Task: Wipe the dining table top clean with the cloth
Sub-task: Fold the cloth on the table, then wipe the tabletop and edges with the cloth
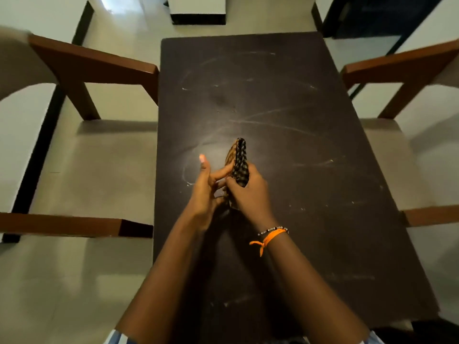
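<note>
A dark rectangular dining table top (285, 100) fills the middle of the view, marked with pale streaks and smears. Above its near-middle I hold a folded checked cloth (239, 160), brown and black, standing upright off the surface. My right hand (250, 192) grips the cloth's lower part, fingers curled round it. My left hand (206, 192) sits against it from the left, its fingers pinching the cloth's lower edge and its thumb pointing up. The cloth's bottom end is hidden between the two hands.
Wooden chairs with pale seats stand close on both sides: one at the left (94, 70), one at the right (402, 68), and another arm rail at the near left (64, 224). Pale tiled floor lies beyond the far table edge.
</note>
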A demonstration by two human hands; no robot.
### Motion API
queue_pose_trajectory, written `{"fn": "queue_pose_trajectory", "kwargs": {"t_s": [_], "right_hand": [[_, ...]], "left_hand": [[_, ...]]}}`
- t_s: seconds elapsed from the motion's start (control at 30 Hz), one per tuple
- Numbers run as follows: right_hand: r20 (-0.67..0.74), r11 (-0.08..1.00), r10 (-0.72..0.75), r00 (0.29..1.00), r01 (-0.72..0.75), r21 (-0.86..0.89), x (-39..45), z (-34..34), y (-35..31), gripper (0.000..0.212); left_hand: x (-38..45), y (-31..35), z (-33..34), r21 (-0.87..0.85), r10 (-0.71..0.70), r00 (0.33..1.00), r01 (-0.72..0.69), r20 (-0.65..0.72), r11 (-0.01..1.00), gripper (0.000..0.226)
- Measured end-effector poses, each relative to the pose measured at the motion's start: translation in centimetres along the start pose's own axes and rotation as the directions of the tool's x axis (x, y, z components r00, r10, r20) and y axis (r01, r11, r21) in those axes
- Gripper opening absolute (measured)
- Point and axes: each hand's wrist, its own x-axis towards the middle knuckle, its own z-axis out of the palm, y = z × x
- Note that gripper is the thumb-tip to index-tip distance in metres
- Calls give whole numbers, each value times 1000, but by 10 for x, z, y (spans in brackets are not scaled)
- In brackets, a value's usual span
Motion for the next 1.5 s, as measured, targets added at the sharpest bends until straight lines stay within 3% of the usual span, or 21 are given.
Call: {"fn": "queue_pose_trajectory", "kwargs": {"t_s": [0.17,0.27,0.33,0.4,0.5,0.63,0.77,0.9,1.03,1.2,1.33,1.4,1.5], "right_hand": [[-81,997,-17,997,23,75,66,32,-31,38],[-141,998,-48,989,52,26,113,34,-53,39],[-187,993,-107,977,93,-79,147,31,-69,38],[-221,967,-180,958,131,-217,175,23,-83,38],[-224,862,-281,933,143,-486,216,18,-93,40],[16,746,-217,976,176,-643,267,40,-68,46],[199,565,-129,972,236,-790,304,48,-24,54],[218,513,-111,970,243,-823,310,57,11,56],[211,492,-193,958,280,-824,316,95,5,55],[439,459,-191,878,475,-751,339,170,-31,54],[568,416,-187,802,588,-694,351,170,-35,54],[556,406,-193,809,581,-705,361,151,-29,53],[413,424,-201,888,459,-781,382,110,-18,53]], "left_hand": [[42,48,-41,51,46,999,-45,-10,998,70],[72,76,-53,255,129,989,-108,-66,961,44],[97,88,-67,602,259,958,-137,-121,787,39],[121,93,-81,810,328,933,-76,-148,582,45],[156,91,-100,909,314,936,16,-160,416,58],[189,78,-121,958,309,930,121,-201,258,76],[206,62,-138,963,357,906,151,-225,223,87],[213,42,-151,953,272,941,126,-203,276,92],[214,35,-156,931,317,931,60,-182,359,93],[217,33,-158,915,366,914,12,-174,403,96],[219,39,-154,922,389,897,50,-211,384,99],[227,49,-150,929,396,889,78,-229,362,99],[252,74,-153,959,386,901,97,-198,265,102]]}}
